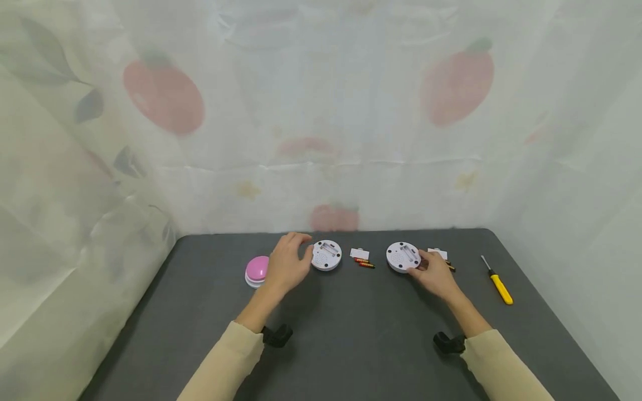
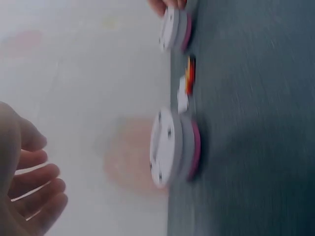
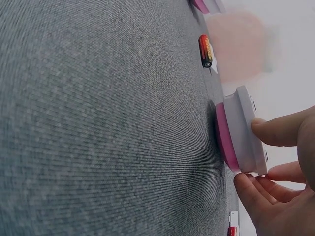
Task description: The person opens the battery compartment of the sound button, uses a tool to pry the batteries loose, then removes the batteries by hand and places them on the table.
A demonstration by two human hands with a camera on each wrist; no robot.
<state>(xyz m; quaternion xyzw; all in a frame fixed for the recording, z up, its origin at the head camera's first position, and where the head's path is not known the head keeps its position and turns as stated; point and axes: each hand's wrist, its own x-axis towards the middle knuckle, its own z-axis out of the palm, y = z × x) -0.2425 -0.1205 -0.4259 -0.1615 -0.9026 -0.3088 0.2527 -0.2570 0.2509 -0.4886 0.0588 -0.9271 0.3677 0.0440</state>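
My right hand (image 1: 436, 275) holds the right-hand push button (image 1: 401, 255) by its right edge, thumb in front and fingers behind. It is round and white, turned pink side down, with its battery compartment uncovered. A second upside-down push button (image 1: 323, 259) lies in the middle, its compartment also uncovered. Just left of it hovers my left hand (image 1: 288, 264), fingers loosely bent and holding nothing; the left wrist view shows a gap to the button. Beside that hand a third push button (image 1: 257, 268) stands pink side up, partly hidden by the hand.
Between the two overturned buttons lie a white battery cover (image 1: 359, 253) and red-and-black batteries (image 1: 366, 265). Another white cover (image 1: 439, 253) and batteries (image 1: 451, 267) lie behind my right hand. A yellow-handled screwdriver (image 1: 500, 287) rests at the right of the grey table (image 1: 361, 345).
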